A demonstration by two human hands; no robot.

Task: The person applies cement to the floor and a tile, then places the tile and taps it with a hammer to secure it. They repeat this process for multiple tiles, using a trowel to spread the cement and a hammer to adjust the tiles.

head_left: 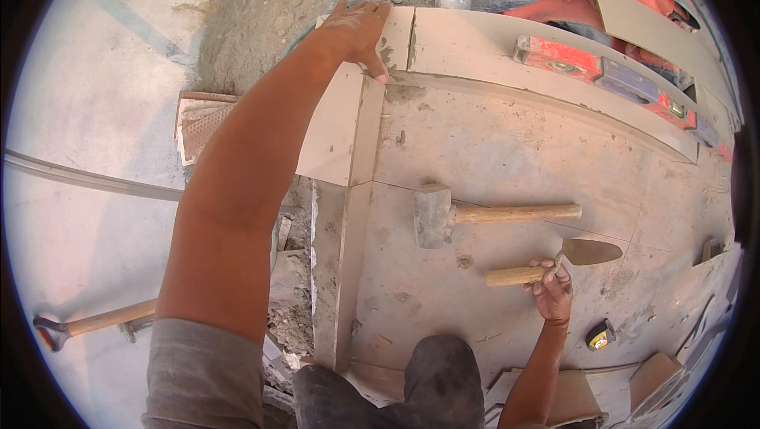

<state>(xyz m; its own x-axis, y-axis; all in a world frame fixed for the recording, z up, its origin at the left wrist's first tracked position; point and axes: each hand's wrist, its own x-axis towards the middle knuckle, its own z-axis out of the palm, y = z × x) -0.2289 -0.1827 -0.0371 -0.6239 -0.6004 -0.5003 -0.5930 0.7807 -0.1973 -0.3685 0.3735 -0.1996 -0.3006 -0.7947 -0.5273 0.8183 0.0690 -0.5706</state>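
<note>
My left hand [360, 33] lies across the corner of a low tiled ledge, its fingers spread over the top of a pale tile [401, 25]. The thumb reaches down to the inner edge, apart from the other fingers. Closer to me, my right hand [552, 293] holds a trowel [590, 252] where the wooden handle meets the neck; its pointed blade is directed right. Just beyond the trowel, a mallet [434, 215] with a thick grey head rests on the tiled floor [443, 144], its wooden handle lying to the right.
A red and blue spirit level [609, 77] lies along the far ledge. A tape measure [601, 335] sits on the floor at right, near stacked tile pieces [657, 377]. Outside the ledge are a wooden-handled tool [103, 320], rubble [289, 294] and a sand pile [269, 17].
</note>
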